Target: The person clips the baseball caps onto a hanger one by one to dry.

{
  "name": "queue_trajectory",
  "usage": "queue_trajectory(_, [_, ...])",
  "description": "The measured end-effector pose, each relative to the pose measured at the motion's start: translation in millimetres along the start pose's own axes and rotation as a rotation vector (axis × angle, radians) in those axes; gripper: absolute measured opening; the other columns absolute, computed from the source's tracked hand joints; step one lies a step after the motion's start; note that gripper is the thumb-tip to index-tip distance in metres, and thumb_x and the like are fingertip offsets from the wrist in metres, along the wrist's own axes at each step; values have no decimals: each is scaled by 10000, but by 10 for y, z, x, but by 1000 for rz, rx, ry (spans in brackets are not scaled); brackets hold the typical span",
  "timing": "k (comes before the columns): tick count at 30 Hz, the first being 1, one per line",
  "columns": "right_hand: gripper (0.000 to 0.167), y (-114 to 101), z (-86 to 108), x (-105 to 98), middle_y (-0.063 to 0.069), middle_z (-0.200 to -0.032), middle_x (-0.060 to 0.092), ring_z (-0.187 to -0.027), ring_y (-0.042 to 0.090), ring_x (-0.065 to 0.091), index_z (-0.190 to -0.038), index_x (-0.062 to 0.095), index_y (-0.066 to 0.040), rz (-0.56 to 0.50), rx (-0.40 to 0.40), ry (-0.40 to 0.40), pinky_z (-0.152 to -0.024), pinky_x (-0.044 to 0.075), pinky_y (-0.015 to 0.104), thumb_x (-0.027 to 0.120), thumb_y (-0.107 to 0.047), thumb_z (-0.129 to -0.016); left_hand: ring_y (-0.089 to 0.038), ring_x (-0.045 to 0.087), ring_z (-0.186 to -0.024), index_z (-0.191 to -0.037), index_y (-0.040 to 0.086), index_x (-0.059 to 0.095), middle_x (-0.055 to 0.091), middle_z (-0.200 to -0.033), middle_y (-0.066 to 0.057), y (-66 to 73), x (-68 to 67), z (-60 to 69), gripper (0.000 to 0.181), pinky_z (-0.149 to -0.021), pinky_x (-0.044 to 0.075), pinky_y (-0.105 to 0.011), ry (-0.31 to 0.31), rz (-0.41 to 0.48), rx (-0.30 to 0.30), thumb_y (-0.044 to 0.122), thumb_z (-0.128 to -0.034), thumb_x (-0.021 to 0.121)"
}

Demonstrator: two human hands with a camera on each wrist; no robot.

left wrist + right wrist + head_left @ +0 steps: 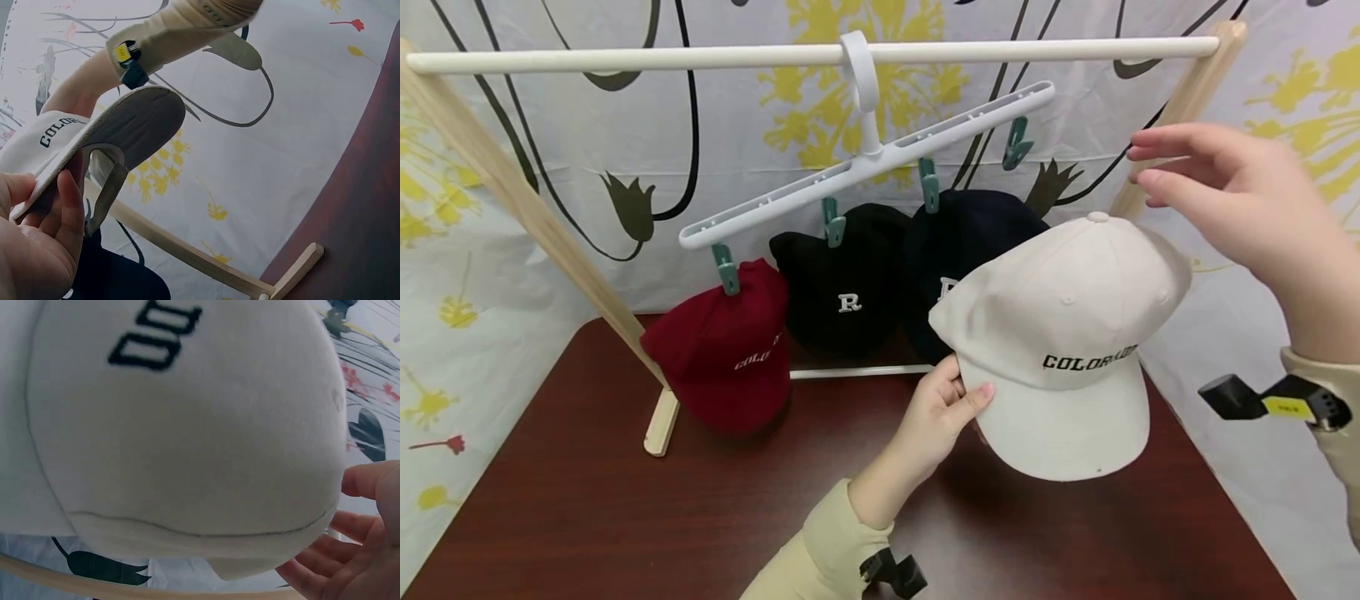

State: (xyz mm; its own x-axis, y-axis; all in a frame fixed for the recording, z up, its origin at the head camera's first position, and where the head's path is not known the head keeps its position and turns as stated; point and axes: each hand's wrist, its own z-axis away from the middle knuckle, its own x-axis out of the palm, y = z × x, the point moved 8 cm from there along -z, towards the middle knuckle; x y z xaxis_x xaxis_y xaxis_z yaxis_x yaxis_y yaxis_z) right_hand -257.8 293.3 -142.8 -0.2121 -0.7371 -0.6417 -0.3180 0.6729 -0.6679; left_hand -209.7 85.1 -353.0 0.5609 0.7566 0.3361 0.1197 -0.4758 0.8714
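Observation:
My left hand (936, 417) pinches the edge of an off-white baseball cap (1075, 300) at its brim, thumb on top and fingers beneath. The cap faces forward with dark "COLORADO" lettering; in the left wrist view the dark underside of the brim (140, 128) shows. To the upper right of the cap, my right hand (1240, 187) is raised with loosely extended fingers, holding nothing. Above them a white clip hanger (865, 167) hangs tilted, right end higher. Its rightmost green clip (1017, 143) carries no cap.
A red cap (730, 350), a black cap (842, 283) and a navy cap (977, 225) hang from the other clips. The hanger hooks over a white rod (625, 58) between wooden legs (542, 217). Below lies a dark red-brown table (625, 517); patterned curtains (730, 125) hang behind.

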Motion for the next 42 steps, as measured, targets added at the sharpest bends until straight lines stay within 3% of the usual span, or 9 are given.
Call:
queue_trajectory(5, [458, -3, -190, 108, -142, -1128, 604, -948, -84, 529, -1396, 506, -230, 146, -17, -123, -794, 337, 100, 607, -243, -949, -85, 623, -702, -1131, -129, 462, 630, -898, -228, -10, -30, 33, 199, -545, 516, -258, 10, -3, -7, -44, -956, 500])
queue_trajectory(8, [494, -9, -287, 168, -7, -1224, 613, -998, -87, 498, -1438, 442, -295, 229, -21, -191, -833, 326, 168, 578, -293, -963, -85, 630, -736, -1139, -131, 463, 634, -919, -236, -25, -47, 46, 207, -573, 521, -250, 12, -7, -11, -46, -954, 502])
queue_trajectory(11, [523, -77, -375, 249, 140, -1306, 565, -1130, 93, 518, -1474, 365, -333, 302, -55, -267, -832, 327, 229, 537, -300, -981, -91, 629, -723, -1134, -127, 466, 643, -899, -195, -38, -68, 49, 205, -564, 521, -253, 16, -5, -11, -44, -952, 507])
queue_trajectory(15, [561, -195, -485, 377, 226, -1352, 499, -1189, 415, 458, -1519, 259, -300, 378, -122, -358, -906, 361, 437, 478, -271, -1004, -90, 614, -671, -1118, -125, 466, 641, -851, -79, -48, -98, 49, 194, -531, 514, -256, 28, 4, -14, -42, -948, 511])
queue_trajectory(18, [583, -238, -576, 455, 257, -1413, 415, -1247, 467, 390, -1538, 193, -269, 412, -144, -414, -937, 307, 641, 447, -265, -1014, -86, 619, -700, -1123, -136, 464, 641, -864, -59, -48, -113, 51, 202, -560, 517, -247, 37, 10, -14, -47, -947, 509])
queue_trajectory(19, [587, -244, -605, 474, 262, -1424, 395, -1257, 476, 373, -1541, 176, -271, 423, -145, -429, -947, 294, 660, 439, -271, -1015, -86, 622, -716, -1127, -142, 463, 641, -873, -64, -49, -116, 51, 208, -576, 519, -245, 39, 11, -13, -47, -947, 508])
queue_trajectory(27, [610, -268, -773, 605, 252, -1489, 289, -1322, 469, 291, -1545, 105, -289, 439, -134, -519, -965, 259, 688, 415, -291, -1020, -88, 624, -724, -1119, -148, 461, 641, -874, -66, -60, -132, 57, 206, -583, 519, -243, 42, 17, -9, -47, -946, 511])
queue_trajectory(34, [621, -249, -790, 639, 252, -1508, 246, -1346, 457, 255, -1550, 94, -245, 414, -125, -550, -985, 242, 684, 419, -242, -1021, -85, 612, -690, -1108, -130, 466, 638, -841, -9, -57, -165, 63, 192, -555, 507, -238, 57, 10, -9, -41, -944, 514])
queue_trajectory(42, [639, -255, -846, 712, 244, -1523, 216, -1347, 461, 249, -1550, 66, -254, 436, -99, -585, -995, 249, 667, 422, -243, -1019, -86, 610, -690, -1094, -131, 465, 639, -844, -51, -82, -203, 78, 185, -568, 501, -228, 72, -2, -21, -39, -943, 520])
